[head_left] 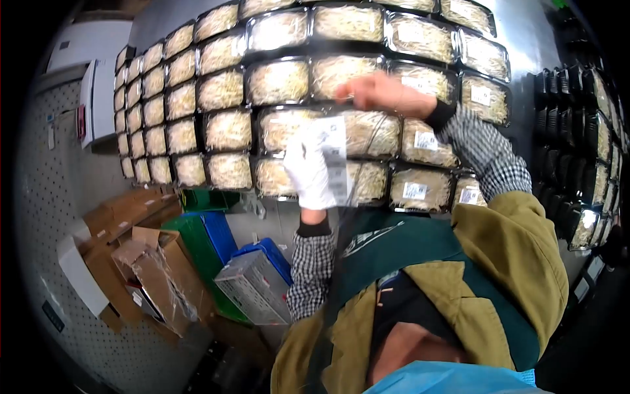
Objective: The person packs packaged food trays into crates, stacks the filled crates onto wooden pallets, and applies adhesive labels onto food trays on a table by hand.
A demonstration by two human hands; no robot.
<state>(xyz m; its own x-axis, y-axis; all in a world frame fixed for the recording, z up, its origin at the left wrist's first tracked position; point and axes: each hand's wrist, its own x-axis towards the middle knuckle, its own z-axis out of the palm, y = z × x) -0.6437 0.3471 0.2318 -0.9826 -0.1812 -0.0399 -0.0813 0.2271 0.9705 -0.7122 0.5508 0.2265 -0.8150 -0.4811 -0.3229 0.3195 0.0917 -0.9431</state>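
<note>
My left hand (308, 172), in a white glove, holds a strip of white labels (336, 157) over the front rows of trays. Bare and slightly blurred, my right hand (380, 92) is above a tray (341, 71) in the third row from the front, with its fingers pointing left. Whether its fingertips hold anything is too blurred to tell. Black trays of pale shredded food under clear film stand in rows on the metal table (525, 39). White labels show on trays at the right, such as the front one (415, 191); the trays at the left (230, 171) show none.
More black trays (594, 131) stand stacked at the far right. Below the table's front edge are cardboard boxes (164, 276), a green crate (190, 230), a blue crate (216, 233) and a grey crate (252, 285). A white cabinet (102, 98) stands at the upper left.
</note>
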